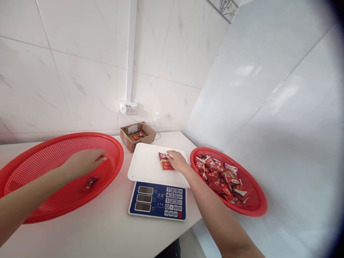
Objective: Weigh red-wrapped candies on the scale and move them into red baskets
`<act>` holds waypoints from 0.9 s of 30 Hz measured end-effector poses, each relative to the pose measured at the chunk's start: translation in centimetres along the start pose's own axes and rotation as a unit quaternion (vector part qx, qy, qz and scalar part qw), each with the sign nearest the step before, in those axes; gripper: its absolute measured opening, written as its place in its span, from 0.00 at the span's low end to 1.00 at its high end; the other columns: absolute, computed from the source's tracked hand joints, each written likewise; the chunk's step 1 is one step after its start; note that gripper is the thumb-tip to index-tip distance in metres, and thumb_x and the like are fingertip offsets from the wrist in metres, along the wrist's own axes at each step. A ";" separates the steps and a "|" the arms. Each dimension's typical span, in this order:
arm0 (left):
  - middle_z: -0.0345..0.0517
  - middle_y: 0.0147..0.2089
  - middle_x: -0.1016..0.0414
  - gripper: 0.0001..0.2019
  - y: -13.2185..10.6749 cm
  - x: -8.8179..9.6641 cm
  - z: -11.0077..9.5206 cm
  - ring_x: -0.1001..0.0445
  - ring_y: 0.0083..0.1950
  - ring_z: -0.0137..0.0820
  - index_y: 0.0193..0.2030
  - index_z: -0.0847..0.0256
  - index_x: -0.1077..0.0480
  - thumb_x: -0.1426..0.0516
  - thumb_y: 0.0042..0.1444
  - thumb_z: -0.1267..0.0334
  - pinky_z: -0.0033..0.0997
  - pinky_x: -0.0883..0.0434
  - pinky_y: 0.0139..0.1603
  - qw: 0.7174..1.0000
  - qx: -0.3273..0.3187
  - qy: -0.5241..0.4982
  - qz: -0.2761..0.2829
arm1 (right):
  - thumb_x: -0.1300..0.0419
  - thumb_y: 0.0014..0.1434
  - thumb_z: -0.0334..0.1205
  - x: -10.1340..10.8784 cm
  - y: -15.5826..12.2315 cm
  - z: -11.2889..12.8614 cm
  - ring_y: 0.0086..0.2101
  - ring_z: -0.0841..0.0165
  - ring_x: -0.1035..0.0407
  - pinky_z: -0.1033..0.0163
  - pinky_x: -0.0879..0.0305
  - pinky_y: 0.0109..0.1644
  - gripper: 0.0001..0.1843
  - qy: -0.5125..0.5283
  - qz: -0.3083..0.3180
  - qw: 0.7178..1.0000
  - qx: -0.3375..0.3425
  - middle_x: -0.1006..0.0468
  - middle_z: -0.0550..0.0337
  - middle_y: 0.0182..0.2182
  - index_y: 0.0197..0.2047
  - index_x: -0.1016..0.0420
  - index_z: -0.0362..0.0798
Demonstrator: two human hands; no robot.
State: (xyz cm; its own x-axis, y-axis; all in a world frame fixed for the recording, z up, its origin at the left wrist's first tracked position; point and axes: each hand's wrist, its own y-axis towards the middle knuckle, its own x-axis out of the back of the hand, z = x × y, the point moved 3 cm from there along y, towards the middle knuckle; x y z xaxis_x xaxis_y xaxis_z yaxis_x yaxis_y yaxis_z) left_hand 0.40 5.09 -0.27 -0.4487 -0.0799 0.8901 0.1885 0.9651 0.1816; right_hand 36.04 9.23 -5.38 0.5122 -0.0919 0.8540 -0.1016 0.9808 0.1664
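"What has my right hand (176,161) got?"

"From my seat, it's pinching the right side of a red packet (167,165), over the pan (146,161) of the scale (160,208)."

"And my left hand (90,159)?"

"Over the left basket (48,157), near a dark packet (89,183). I can't tell if its fingers are together or apart."

"Around those?"

"I see a packet heap (219,175) in the right basket (262,208), and a box (127,139) behind the scale on the counter (80,236)."

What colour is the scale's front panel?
The scale's front panel is blue, with white number keys; the head view shows it best.
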 end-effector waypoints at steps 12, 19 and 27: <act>0.52 0.56 0.27 0.21 0.5 -2.8 -4.6 0.31 0.57 0.51 0.51 0.56 0.29 0.51 0.56 0.50 0.51 0.34 0.55 0.996 -0.035 -0.049 0.068 | 0.42 0.52 0.25 -0.2 0.7 2.0 0.43 0.68 0.31 0.62 0.37 0.50 0.17 0.032 -0.021 0.999 0.004 0.29 0.56 0.44 0.44 0.25 0.48; 0.48 0.47 0.22 0.23 1.4 -5.2 -10.1 0.24 0.48 0.37 0.51 0.58 0.31 0.49 0.55 0.45 0.33 0.27 0.46 0.963 -0.073 -0.221 0.133 | 0.36 0.50 0.34 0.4 -3.2 8.6 0.41 0.69 0.31 0.61 0.33 0.45 0.13 0.308 0.016 0.936 0.171 0.28 0.60 0.41 0.41 0.24 0.53; 0.43 0.33 0.23 0.18 -0.6 -2.2 -8.7 0.24 0.36 0.36 0.39 0.57 0.28 0.50 0.55 0.48 0.33 0.28 0.38 0.969 -0.025 -0.216 0.115 | 0.41 0.56 0.38 1.5 -4.0 5.7 0.43 0.66 0.28 0.55 0.32 0.49 0.17 0.303 0.092 0.948 0.035 0.23 0.57 0.44 0.50 0.29 0.53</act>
State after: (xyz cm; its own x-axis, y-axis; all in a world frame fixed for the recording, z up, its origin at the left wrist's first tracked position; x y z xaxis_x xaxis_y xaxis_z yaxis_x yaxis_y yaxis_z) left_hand 8.83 2.51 1.32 -0.7117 0.2572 0.6537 0.3632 0.9313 0.0290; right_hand 32.35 4.22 -1.89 0.8743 0.2160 0.4347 -0.2824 0.9547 0.0937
